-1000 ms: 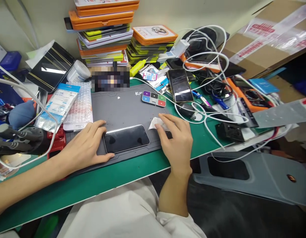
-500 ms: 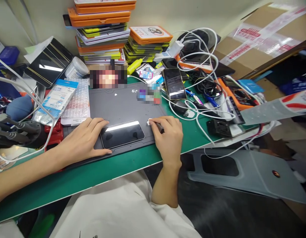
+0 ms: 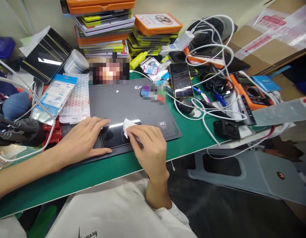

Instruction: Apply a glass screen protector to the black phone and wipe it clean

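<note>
A black-screened phone (image 3: pixel 112 136) lies face up on a dark grey mat (image 3: pixel 103 102). My left hand (image 3: pixel 84 138) holds its left end, with the fingers at the far edge and the thumb along the near edge. Pinched in the fingertips of my right hand (image 3: pixel 153 148) is a crumpled white wipe (image 3: pixel 128 127). The wipe rests against the right part of the screen. My right fingers hide that end of the phone.
Stacked orange and yellow cases (image 3: pixel 103 29) stand along the wall. Tangled white cables (image 3: pixel 205 114), another phone (image 3: pixel 180 81) and a multimeter (image 3: pixel 252 91) crowd the right side. Bubble wrap (image 3: pixel 77 99) and a blue-white packet (image 3: pixel 56 94) lie left of the mat.
My right hand has moved left from beside the phone, bringing the wipe onto the screen. My left hand stays at the phone's left end. The camera view has shifted slightly.
</note>
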A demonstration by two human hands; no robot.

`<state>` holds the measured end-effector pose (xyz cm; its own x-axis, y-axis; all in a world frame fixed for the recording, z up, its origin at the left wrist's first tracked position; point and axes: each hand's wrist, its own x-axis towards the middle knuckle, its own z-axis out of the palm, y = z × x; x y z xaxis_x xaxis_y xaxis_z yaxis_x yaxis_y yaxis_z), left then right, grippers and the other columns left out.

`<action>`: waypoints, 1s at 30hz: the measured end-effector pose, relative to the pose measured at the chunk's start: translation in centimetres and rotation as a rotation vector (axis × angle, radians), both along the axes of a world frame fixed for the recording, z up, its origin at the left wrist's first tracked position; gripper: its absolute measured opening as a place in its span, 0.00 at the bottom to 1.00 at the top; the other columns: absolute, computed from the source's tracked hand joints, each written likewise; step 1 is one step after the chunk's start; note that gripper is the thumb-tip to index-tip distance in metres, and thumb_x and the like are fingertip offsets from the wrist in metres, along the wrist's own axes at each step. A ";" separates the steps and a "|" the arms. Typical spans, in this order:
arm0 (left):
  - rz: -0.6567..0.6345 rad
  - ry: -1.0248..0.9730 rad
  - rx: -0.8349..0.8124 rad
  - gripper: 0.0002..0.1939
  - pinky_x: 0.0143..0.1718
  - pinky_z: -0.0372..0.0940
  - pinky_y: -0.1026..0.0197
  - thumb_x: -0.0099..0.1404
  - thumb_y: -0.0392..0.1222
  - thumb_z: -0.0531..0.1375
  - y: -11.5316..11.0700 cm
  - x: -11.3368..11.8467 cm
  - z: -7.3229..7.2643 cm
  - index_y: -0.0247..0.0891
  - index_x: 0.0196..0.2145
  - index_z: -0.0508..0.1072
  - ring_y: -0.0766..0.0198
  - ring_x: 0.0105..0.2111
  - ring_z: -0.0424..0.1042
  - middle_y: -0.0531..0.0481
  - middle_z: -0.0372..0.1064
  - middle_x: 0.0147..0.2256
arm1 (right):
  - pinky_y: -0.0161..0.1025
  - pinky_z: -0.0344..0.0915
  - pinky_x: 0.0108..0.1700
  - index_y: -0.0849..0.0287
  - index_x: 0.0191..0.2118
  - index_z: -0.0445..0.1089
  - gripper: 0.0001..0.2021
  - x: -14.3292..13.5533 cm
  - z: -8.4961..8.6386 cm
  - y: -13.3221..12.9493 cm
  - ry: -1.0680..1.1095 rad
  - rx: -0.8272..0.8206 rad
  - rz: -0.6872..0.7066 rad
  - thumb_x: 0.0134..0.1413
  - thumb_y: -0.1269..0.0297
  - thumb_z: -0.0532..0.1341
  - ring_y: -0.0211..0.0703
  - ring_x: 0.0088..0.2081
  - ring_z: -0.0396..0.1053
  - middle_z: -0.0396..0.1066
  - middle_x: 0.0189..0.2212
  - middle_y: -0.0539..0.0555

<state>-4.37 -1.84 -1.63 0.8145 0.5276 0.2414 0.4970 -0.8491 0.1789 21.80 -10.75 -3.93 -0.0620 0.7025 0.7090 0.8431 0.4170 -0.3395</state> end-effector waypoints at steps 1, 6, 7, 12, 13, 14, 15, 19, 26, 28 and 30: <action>-0.004 -0.004 0.005 0.42 0.63 0.76 0.39 0.84 0.73 0.54 0.0 0.1 0.0 0.33 0.74 0.62 0.40 0.60 0.78 0.30 0.76 0.62 | 0.47 0.77 0.54 0.52 0.52 0.79 0.10 -0.4 0.1 0.1 0.002 -0.016 0.021 0.77 0.76 0.68 0.47 0.47 0.85 0.89 0.46 0.53; -0.025 -0.010 0.029 0.41 0.59 0.77 0.40 0.85 0.70 0.56 -0.1 0.1 -0.1 0.32 0.75 0.61 0.39 0.56 0.79 0.29 0.76 0.60 | 0.49 0.82 0.60 0.52 0.55 0.77 0.14 -1.6 0.1 0.2 0.016 0.012 0.188 0.75 0.79 0.66 0.48 0.54 0.87 0.90 0.51 0.54; -0.025 -0.011 0.029 0.41 0.58 0.76 0.40 0.85 0.69 0.57 -0.1 0.0 -0.2 0.32 0.76 0.60 0.39 0.56 0.79 0.29 0.76 0.61 | 0.49 0.82 0.63 0.53 0.55 0.77 0.13 -1.8 0.0 0.2 0.001 0.020 0.228 0.75 0.79 0.65 0.48 0.54 0.88 0.91 0.52 0.55; -0.035 -0.008 0.023 0.43 0.57 0.75 0.40 0.83 0.66 0.61 0.0 -0.1 -0.4 0.31 0.78 0.59 0.37 0.56 0.78 0.28 0.75 0.62 | 0.49 0.82 0.68 0.55 0.54 0.76 0.11 -2.7 -0.2 0.2 -0.100 0.009 0.263 0.76 0.78 0.64 0.45 0.52 0.89 0.91 0.49 0.55; -0.037 -0.008 0.022 0.43 0.58 0.75 0.39 0.83 0.66 0.61 0.0 -0.1 -0.4 0.31 0.78 0.59 0.37 0.56 0.78 0.27 0.75 0.62 | 0.49 0.81 0.68 0.55 0.55 0.76 0.11 -2.8 -0.2 0.2 -0.117 0.007 0.240 0.77 0.78 0.64 0.45 0.51 0.89 0.91 0.48 0.55; -0.039 -0.012 0.019 0.44 0.58 0.75 0.39 0.83 0.67 0.61 0.0 -0.1 -0.4 0.31 0.78 0.59 0.37 0.56 0.78 0.28 0.75 0.62 | 0.49 0.81 0.69 0.55 0.55 0.75 0.11 -2.8 -0.3 0.2 -0.134 0.006 0.217 0.78 0.78 0.63 0.45 0.51 0.89 0.91 0.48 0.55; -0.037 -0.018 0.016 0.44 0.58 0.75 0.39 0.83 0.68 0.61 0.0 0.0 -0.4 0.32 0.79 0.58 0.37 0.56 0.78 0.28 0.75 0.62 | 0.49 0.79 0.70 0.56 0.56 0.75 0.11 -2.7 -0.3 0.1 -0.145 0.005 0.198 0.79 0.78 0.63 0.45 0.51 0.89 0.91 0.48 0.55; -0.031 -0.011 0.052 0.43 0.57 0.75 0.39 0.84 0.69 0.58 -0.1 0.3 -0.3 0.32 0.78 0.59 0.37 0.55 0.78 0.28 0.76 0.61 | 0.51 0.76 0.74 0.54 0.55 0.75 0.13 -1.0 -0.5 -0.1 -0.134 -0.038 0.106 0.80 0.80 0.60 0.45 0.51 0.89 0.91 0.48 0.54; -0.022 0.017 0.090 0.43 0.59 0.75 0.38 0.85 0.70 0.54 0.1 0.4 -0.7 0.33 0.79 0.57 0.37 0.54 0.77 0.29 0.76 0.60 | 0.58 0.75 0.74 0.49 0.55 0.76 0.12 4.0 -1.3 -0.3 -0.074 -0.102 -0.069 0.83 0.73 0.58 0.46 0.46 0.89 0.90 0.48 0.49; -0.017 0.020 0.071 0.44 0.61 0.74 0.37 0.84 0.71 0.55 0.2 0.3 -0.8 0.35 0.80 0.56 0.36 0.56 0.77 0.30 0.75 0.61 | 0.61 0.73 0.76 0.48 0.55 0.76 0.12 4.4 -1.5 -0.3 -0.074 -0.094 -0.070 0.83 0.72 0.59 0.48 0.51 0.89 0.90 0.49 0.49; -0.019 0.011 0.070 0.45 0.62 0.74 0.36 0.84 0.72 0.56 0.3 0.3 -1.0 0.34 0.80 0.56 0.35 0.57 0.76 0.29 0.75 0.61 | 0.61 0.71 0.78 0.48 0.55 0.76 0.11 4.2 -1.7 -0.4 -0.074 -0.074 -0.071 0.83 0.73 0.59 0.48 0.55 0.89 0.90 0.49 0.49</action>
<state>-4.11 -1.54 -2.60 0.8270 0.4942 0.2679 0.4823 -0.8686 0.1135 26.05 -11.10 -5.61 -0.0605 0.7574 0.6502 0.8937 0.3313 -0.3027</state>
